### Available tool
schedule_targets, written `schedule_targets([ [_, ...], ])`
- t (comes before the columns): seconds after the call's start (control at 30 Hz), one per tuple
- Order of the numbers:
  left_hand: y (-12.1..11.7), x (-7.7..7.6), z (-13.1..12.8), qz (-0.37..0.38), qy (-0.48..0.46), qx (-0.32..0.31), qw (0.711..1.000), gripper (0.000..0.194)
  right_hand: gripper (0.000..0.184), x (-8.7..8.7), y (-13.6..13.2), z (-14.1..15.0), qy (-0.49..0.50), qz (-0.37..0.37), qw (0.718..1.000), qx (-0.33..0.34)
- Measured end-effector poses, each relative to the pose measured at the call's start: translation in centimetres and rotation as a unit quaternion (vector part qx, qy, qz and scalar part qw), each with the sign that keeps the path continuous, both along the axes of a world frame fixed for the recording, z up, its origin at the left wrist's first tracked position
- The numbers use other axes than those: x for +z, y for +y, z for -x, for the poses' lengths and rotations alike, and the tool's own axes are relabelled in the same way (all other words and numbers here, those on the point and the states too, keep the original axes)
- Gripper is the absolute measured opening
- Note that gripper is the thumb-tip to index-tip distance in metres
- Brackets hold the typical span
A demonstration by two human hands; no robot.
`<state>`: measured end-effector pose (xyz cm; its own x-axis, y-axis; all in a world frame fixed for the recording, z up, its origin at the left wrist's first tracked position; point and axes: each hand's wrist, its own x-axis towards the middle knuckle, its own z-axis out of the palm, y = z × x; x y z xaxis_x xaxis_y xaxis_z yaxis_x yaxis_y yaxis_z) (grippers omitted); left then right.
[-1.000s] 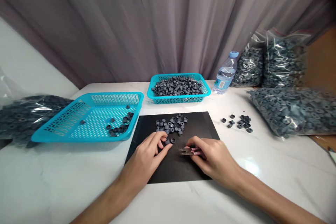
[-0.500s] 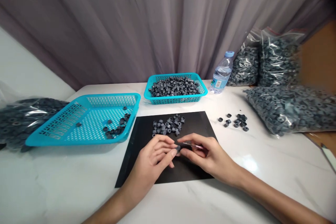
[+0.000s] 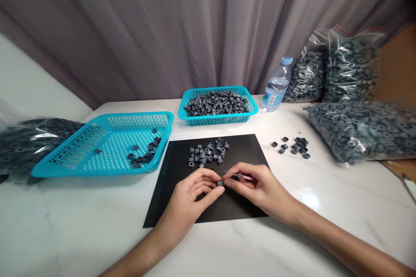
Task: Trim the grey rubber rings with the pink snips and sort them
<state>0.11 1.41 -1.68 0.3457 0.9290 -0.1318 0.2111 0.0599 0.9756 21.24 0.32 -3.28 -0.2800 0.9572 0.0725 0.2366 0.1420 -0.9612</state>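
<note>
Between the thumb and fingertips of my left hand (image 3: 196, 192) is a small dark grey ring-shaped part (image 3: 220, 183). My right hand (image 3: 255, 184) is closed in a pinch around a thin tool with a pinkish handle (image 3: 246, 177); its slim metal tip points left, just above the part. The tool's exact kind is too small to make out. My right fingertips are close against the held part. Both hands are over a black mat (image 3: 175, 173). Just beyond them on the mat lies a loose pile of similar grey parts (image 3: 208, 153).
A blue basket (image 3: 104, 175) with a few parts stands left, and a fuller blue basket (image 3: 217, 121) at the back. Loose parts (image 3: 300, 145) lie right of the mat. A water bottle (image 3: 276, 86) and bags of parts (image 3: 367, 130) stand behind; another bag (image 3: 29, 147) is far left.
The held part has turned between my left fingers, and my left thumb has shifted slightly lower. The tool lies a little flatter in my right hand. The view has tilted slightly.
</note>
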Motion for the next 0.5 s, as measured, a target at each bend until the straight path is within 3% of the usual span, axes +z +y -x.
schedule_targets([
  [0.1, -0.11, -0.04, 0.37, -0.094, 0.084, -0.014, 0.992, 0.011, 0.026, 0.03, 0.31, -0.1, 0.0, 0.024, 1.0, -0.008],
  [0.23, -0.26, 0.16, 0.9, -0.237, 0.212, -0.058, 0.946, 0.012, 0.027, 0.12, 0.58, -0.14, -0.073, 0.021, 0.997, -0.025],
  [0.37, -0.1, 0.34, 1.01, -0.258, 0.248, -0.1, 0.928, 0.008, 0.031, 0.51, 0.46, 0.05, -0.122, -0.016, 0.992, -0.024],
  [0.5, 0.02, 0.4, 1.09, -0.273, 0.259, -0.118, 0.919, 0.007, 0.039, 0.78, 0.64, -0.29, -0.104, -0.027, 0.994, -0.005],
])
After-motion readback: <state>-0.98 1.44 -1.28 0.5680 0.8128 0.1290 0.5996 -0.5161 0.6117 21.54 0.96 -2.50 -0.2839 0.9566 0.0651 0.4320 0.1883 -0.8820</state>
